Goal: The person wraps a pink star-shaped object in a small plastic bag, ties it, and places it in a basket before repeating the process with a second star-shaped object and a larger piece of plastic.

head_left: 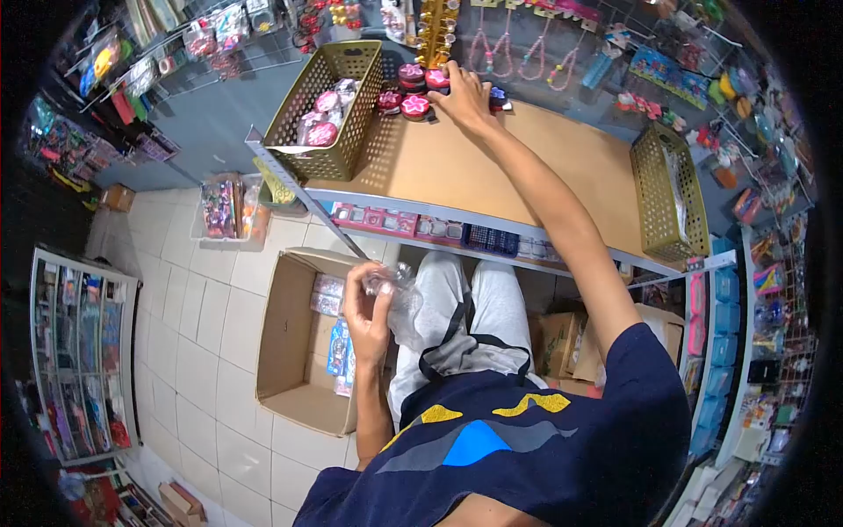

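Observation:
My left hand is closed around a crumpled clear plastic bag, held above my lap beside the open cardboard box. At the back of the shelf, my right hand has its thumb and fingers around a small round pink flower-topped case. Its other fingers are partly hidden. Similar dark cases with pink flower tops, such as a red-pink one, stand in a small cluster just left of it. A blue-topped piece shows to the right of that hand.
A perforated olive basket with wrapped round pink items stands on the shelf at left; another olive basket is at right. The cardboard box on the tiled floor holds packaged goods. Hanging necklaces line the back wall.

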Action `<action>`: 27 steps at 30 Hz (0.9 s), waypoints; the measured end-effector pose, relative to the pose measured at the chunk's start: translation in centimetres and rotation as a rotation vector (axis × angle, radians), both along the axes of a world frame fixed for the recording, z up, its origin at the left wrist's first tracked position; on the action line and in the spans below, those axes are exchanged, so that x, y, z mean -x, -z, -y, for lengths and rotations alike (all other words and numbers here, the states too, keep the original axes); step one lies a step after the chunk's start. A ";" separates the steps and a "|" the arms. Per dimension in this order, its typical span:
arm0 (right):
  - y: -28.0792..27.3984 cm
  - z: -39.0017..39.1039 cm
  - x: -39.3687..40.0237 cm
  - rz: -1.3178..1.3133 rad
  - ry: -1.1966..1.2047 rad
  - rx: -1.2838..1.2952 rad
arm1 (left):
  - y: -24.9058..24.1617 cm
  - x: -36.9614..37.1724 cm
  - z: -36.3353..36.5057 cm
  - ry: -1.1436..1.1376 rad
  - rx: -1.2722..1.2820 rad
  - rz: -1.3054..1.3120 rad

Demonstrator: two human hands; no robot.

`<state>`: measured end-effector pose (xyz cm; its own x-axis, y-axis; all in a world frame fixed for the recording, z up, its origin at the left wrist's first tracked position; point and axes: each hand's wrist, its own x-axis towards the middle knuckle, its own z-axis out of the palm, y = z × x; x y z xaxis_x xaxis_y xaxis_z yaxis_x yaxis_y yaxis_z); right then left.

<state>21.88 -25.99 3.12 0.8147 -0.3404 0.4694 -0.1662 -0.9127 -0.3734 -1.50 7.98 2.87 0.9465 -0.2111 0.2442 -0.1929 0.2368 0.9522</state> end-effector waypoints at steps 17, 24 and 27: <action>-1.3 0.3 15.3 0.178 -0.386 -1.514 | 0.1 -0.7 4.8 -0.080 -0.070 -0.022; -5.1 -1.8 24.1 -0.094 -0.723 -1.555 | -1.5 0.5 6.3 0.014 -0.179 0.079; -9.1 -4.1 28.5 -0.241 -0.703 -1.314 | -1.8 1.4 7.2 0.093 -0.217 0.100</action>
